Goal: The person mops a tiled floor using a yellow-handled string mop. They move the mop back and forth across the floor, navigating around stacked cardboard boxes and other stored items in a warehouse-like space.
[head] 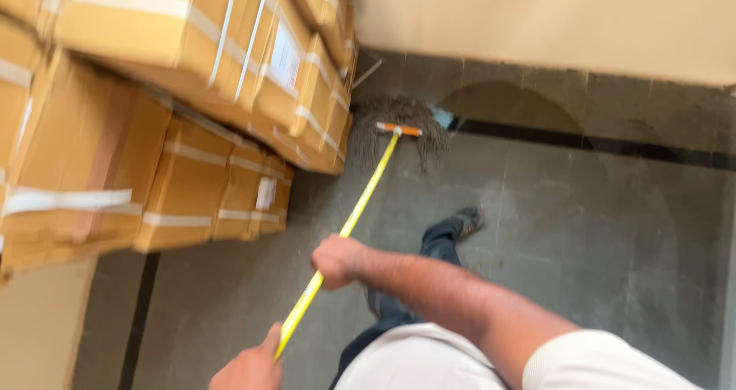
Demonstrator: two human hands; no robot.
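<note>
Left hand (249, 367) low at the lens, fingers wrapped round the end of the yellow mop handle (349, 221); right hand (337, 260) clenched on it higher up.
Mop head (399, 133) lies on the wet grey floor (583, 229), pressed near the stacked cardboard boxes (230, 91). Risk, I'd say: strands soaking the cartons, or a shoe (468, 221) slipping on damp tile.
</note>
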